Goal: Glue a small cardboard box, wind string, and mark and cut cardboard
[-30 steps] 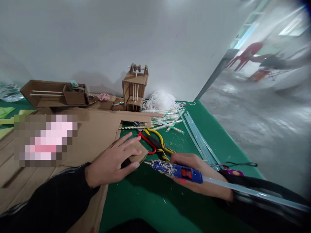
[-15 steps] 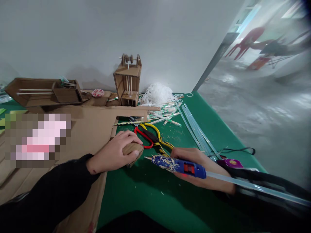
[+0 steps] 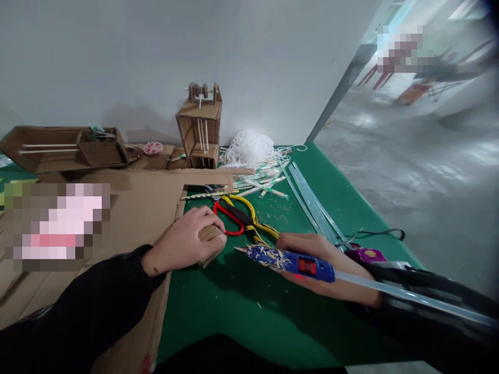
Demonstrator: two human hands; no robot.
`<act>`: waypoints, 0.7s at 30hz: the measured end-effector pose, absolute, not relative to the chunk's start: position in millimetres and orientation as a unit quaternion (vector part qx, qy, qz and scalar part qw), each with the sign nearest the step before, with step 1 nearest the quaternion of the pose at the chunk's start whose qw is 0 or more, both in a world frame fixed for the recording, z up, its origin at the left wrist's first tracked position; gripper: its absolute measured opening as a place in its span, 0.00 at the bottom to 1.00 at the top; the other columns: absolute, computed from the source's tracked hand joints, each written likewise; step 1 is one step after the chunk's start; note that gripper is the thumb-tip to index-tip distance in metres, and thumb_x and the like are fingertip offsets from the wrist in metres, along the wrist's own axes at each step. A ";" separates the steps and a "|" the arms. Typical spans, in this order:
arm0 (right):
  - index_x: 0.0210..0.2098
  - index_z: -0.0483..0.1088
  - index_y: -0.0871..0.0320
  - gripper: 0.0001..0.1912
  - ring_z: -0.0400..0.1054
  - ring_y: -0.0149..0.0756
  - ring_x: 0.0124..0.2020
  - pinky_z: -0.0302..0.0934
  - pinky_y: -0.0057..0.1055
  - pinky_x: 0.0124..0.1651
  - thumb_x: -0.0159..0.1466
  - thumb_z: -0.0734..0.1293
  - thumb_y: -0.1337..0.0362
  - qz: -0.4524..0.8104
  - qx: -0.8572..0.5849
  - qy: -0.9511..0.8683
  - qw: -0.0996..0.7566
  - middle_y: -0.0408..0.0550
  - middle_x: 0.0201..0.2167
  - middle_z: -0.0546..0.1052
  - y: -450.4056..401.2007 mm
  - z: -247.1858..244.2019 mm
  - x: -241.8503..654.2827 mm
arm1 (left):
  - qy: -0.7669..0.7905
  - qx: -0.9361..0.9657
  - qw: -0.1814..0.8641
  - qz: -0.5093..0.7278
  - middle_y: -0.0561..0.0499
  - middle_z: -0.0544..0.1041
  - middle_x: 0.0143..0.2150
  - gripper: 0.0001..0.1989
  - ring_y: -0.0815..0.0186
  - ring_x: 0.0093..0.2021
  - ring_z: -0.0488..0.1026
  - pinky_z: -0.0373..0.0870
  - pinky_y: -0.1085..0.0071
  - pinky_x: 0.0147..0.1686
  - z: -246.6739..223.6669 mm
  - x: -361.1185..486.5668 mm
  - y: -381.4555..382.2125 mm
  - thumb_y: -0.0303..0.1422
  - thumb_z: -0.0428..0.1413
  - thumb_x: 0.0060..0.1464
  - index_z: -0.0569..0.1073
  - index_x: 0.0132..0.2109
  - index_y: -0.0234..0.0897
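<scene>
My left hand is closed around a small brown cardboard piece, which its fingers partly cover. To the right, my right hand grips a blue hot glue gun flecked with pale shavings, its nozzle pointing left toward the cardboard piece with a gap between. A clear glue stick runs out of the gun's back end. Just beyond both hands lie red-handled scissors and yellow-and-black-handled pliers, close together on the green tabletop.
Large cardboard sheets spread over the left side. Behind stand a cardboard box with wheels on top and a long cardboard frame. White string, wrapped sticks, spare glue sticks and a purple tape measure lie at the right.
My left hand has turned slightly with the cardboard piece. The glue gun sits a little farther from it, to the right. The whole view has shifted slightly.
</scene>
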State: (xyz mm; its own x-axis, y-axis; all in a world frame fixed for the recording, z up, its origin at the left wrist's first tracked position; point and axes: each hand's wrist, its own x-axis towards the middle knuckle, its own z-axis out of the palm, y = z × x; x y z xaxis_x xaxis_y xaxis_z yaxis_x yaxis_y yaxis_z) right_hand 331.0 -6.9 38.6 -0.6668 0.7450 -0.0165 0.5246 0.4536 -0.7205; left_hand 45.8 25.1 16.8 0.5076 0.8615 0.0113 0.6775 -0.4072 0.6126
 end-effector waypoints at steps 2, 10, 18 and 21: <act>0.33 0.66 0.58 0.06 0.61 0.31 0.27 0.55 0.27 0.31 0.63 0.65 0.62 0.361 -0.378 -0.838 0.155 0.44 0.29 0.68 -7.5 38.4 331.0 | 0.465 0.823 0.278 0.170 0.53 0.71 0.44 0.08 0.59 0.47 0.67 0.63 0.60 0.51 15.5 46.2 25.5 0.40 0.54 0.58 0.74 0.40 0.44; 0.34 0.66 0.59 0.06 0.60 0.31 0.27 0.55 0.27 0.31 0.64 0.64 0.63 0.357 -0.373 -0.844 0.147 0.46 0.30 0.69 -9.8 34.9 331.4 | 0.465 0.817 0.292 0.176 0.53 0.72 0.44 0.08 0.59 0.48 0.67 0.63 0.59 0.52 14.9 46.0 25.4 0.39 0.53 0.59 0.75 0.40 0.45; 0.35 0.67 0.59 0.07 0.61 0.32 0.28 0.55 0.28 0.31 0.64 0.65 0.61 0.354 -0.378 -0.845 0.137 0.46 0.30 0.69 -9.2 35.2 327.5 | 0.457 0.825 0.287 0.169 0.51 0.72 0.45 0.10 0.59 0.48 0.67 0.63 0.58 0.52 14.5 44.4 25.2 0.41 0.51 0.61 0.74 0.41 0.43; 0.36 0.68 0.59 0.06 0.62 0.33 0.30 0.57 0.29 0.33 0.62 0.66 0.62 0.356 -0.369 -0.847 0.142 0.47 0.31 0.70 -7.8 36.0 322.5 | 0.451 0.833 0.282 0.153 0.50 0.72 0.46 0.13 0.58 0.49 0.67 0.64 0.57 0.53 16.7 42.7 24.4 0.40 0.47 0.64 0.75 0.44 0.43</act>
